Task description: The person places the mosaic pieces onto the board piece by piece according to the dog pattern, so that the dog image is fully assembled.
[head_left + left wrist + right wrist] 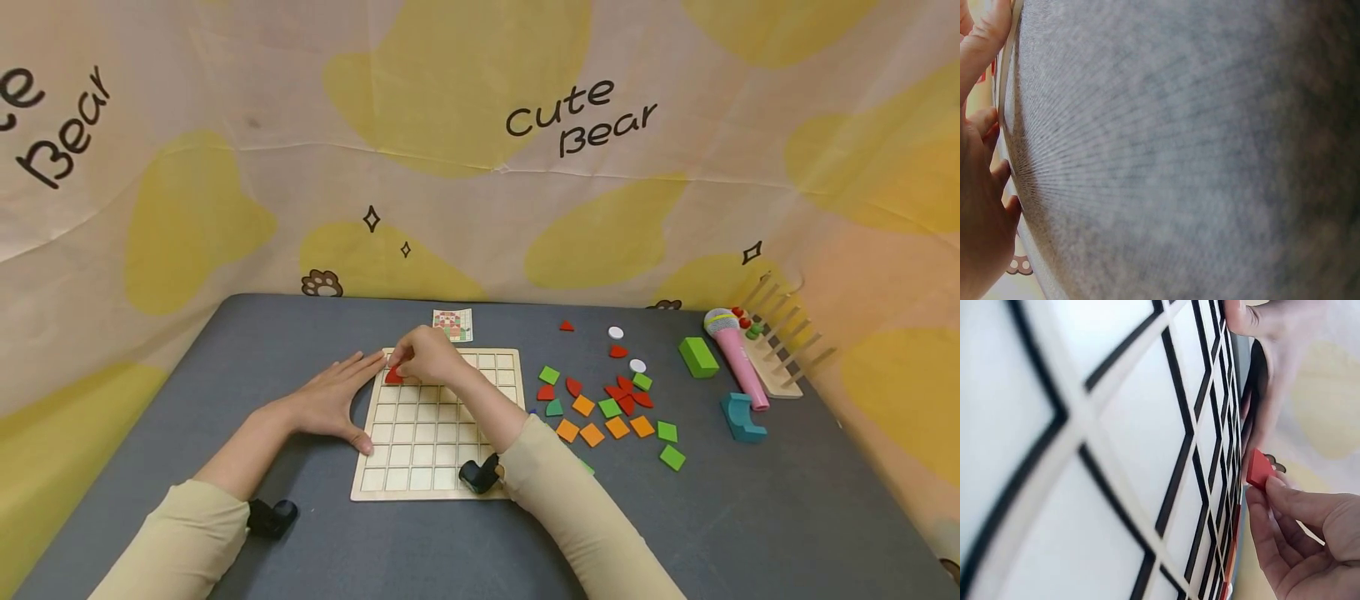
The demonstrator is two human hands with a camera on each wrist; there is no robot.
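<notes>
A wooden grid board (418, 478) lies on the table, its square recesses in rows. My right hand (429, 357) is over the board's far left part. Its thumb and fingers pinch a small red tile (1260, 469), held above the grid in the right wrist view. My left hand (326, 402) rests along the board's left edge with fingers spread, the thumb touching the near part of that edge. In the left wrist view the left hand (985, 219) shows only partly at the frame's side. The right hand and forearm hide part of the board's far rows.
Right of the board lie several loose orange tiles (592, 434), green tiles (609, 408) and red pieces (573, 387). A small pattern card (462, 329) lies behind the board. Farther right are a green block (698, 357), pink microphone (739, 358), teal arch (742, 418) and pegged rack (780, 377).
</notes>
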